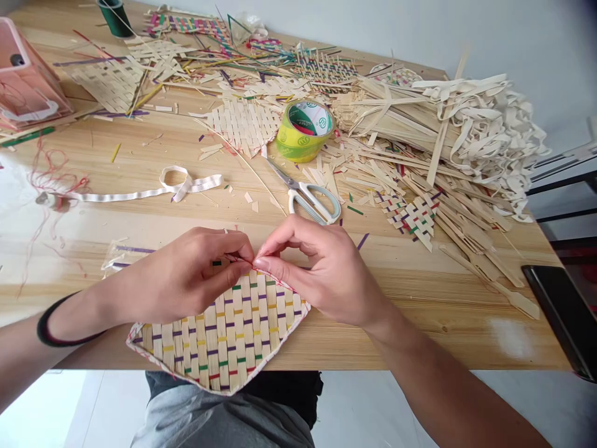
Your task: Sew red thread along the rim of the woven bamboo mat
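A woven bamboo fan panel (233, 330) with purple, yellow, green and red strips lies at the table's front edge, one corner jutting over it. White binding stitched with red thread runs along its border. My left hand (196, 270) pinches the panel's top corner between thumb and index finger. Against it, my right hand (317, 261) pinches the same corner's binding, the fingertips of both hands almost touching. Whether a needle is between the fingers is too small to tell. Just beyond my right hand lie scissors (314, 202) with white handles.
Behind the scissors stands a yellow tape roll (303, 134). Bamboo strips (396, 118) and a heap of white tape (499, 137) crowd the right. A pink container (30, 81), red thread (51, 171) and a white ribbon (149, 194) are leftward. A black phone (559, 317) lies near the right edge.
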Demonstrator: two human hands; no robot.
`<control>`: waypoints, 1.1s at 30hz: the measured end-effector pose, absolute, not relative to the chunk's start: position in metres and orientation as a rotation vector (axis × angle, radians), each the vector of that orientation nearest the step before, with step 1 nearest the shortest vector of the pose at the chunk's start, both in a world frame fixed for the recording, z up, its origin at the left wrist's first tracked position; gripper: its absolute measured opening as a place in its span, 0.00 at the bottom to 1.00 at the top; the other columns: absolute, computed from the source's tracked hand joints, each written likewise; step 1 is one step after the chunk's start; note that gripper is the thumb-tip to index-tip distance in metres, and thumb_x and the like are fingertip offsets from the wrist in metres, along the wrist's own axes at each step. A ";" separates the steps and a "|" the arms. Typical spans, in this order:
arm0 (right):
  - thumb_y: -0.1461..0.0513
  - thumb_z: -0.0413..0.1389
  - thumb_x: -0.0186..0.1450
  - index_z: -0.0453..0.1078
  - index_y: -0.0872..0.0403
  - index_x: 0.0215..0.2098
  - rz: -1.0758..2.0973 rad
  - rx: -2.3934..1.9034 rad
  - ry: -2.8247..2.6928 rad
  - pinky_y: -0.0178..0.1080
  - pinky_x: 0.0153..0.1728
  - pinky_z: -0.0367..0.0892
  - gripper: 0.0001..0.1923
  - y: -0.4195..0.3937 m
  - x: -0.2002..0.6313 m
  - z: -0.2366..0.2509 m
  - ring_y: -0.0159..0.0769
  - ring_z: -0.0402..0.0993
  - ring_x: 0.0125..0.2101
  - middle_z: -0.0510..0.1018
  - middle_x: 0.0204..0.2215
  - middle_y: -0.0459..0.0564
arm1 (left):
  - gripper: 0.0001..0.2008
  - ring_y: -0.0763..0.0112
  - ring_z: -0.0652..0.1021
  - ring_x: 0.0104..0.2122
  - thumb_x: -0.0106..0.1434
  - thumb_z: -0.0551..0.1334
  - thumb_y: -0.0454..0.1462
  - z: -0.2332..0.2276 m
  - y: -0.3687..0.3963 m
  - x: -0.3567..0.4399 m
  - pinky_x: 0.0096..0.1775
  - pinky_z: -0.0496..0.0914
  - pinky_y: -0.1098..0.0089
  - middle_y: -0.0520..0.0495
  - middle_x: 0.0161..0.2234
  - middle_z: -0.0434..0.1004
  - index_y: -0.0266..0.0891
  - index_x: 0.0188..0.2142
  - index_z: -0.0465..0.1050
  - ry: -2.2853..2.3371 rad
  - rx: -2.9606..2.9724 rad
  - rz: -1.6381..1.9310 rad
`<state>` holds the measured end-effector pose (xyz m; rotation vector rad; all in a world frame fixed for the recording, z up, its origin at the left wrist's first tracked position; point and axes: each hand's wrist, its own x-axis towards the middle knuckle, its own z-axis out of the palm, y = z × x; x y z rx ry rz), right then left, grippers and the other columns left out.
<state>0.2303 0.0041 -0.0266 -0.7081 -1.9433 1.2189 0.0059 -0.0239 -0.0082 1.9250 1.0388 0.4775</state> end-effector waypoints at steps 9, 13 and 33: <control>0.72 0.63 0.68 0.74 0.55 0.34 1.079 -0.707 -2.048 0.30 0.32 0.72 0.07 0.002 0.230 -0.026 0.27 0.76 0.29 0.80 0.29 0.43 | 0.09 0.75 0.71 0.30 0.76 0.56 0.32 -0.013 -0.023 0.004 0.35 0.63 0.73 0.52 0.32 0.76 0.36 0.40 0.74 1.040 1.971 0.409; 0.71 0.62 0.69 0.73 0.54 0.35 1.096 -0.719 -2.061 0.31 0.33 0.73 0.07 0.004 0.231 -0.027 0.28 0.78 0.30 0.81 0.31 0.44 | 0.10 0.76 0.71 0.29 0.76 0.55 0.31 -0.012 -0.023 0.003 0.34 0.63 0.73 0.53 0.31 0.76 0.36 0.40 0.74 1.027 1.970 0.424; 0.62 0.62 0.73 0.73 0.55 0.34 1.508 -0.791 -1.878 0.32 0.28 0.67 0.08 0.007 0.230 -0.027 0.28 0.69 0.26 0.76 0.28 0.43 | 0.09 0.76 0.73 0.28 0.75 0.56 0.33 -0.010 -0.023 0.005 0.32 0.65 0.74 0.52 0.30 0.77 0.37 0.39 0.76 0.987 1.998 0.480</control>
